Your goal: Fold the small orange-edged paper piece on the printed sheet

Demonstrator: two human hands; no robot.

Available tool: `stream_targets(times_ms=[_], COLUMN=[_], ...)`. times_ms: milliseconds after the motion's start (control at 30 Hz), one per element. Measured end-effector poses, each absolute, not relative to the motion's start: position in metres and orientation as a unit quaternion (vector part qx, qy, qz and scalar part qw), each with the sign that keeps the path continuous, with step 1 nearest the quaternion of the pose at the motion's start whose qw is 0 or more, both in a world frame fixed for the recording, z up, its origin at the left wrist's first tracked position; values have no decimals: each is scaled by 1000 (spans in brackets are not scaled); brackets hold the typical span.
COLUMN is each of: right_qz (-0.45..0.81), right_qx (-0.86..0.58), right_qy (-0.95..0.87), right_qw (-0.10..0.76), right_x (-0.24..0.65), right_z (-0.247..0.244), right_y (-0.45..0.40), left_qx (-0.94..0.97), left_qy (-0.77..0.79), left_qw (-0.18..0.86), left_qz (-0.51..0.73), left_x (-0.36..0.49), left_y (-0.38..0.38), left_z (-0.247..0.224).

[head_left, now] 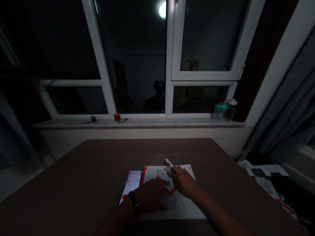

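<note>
We pressed our left hand (150, 196) flat on the printed sheet (172, 200) at the near edge of the worktop (73, 177) to steady it, while our right hand (183, 183) pinched its folded far corner (168, 164).

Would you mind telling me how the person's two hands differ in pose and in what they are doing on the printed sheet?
The left hand lies flat, pressing down the printed sheet; the right hand pinches a small folded white paper at the sheet's far edge. The left wrist bears a dark band; the right is bare. Both rest over the sheet on the brown table.
</note>
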State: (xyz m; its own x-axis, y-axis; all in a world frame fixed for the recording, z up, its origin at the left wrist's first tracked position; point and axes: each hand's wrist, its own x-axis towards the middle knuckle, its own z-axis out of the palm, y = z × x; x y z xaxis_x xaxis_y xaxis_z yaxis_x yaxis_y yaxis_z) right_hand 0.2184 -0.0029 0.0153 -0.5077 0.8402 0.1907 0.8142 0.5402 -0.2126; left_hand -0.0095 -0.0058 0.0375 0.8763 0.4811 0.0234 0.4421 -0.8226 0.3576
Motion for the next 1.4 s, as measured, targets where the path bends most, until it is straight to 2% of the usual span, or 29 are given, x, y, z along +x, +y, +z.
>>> stream_targets(times_ms=[633,1133,1400], right_qz=[43,46,57], right_qx=[-475,-486,-478], right_qy=[-866,-863,-867], right_qw=[148,128,133], right_x=[219,218,219], right_z=[13,17,21], right_y=[-3,-4,-5], left_qx=[943,957,943], left_qy=[290,248,276], left_qw=[156,144,177], left_qz=[49,38,58], left_x=[-1,-7,-7], left_y=[-12,-4,-10], left_z=[45,34,44])
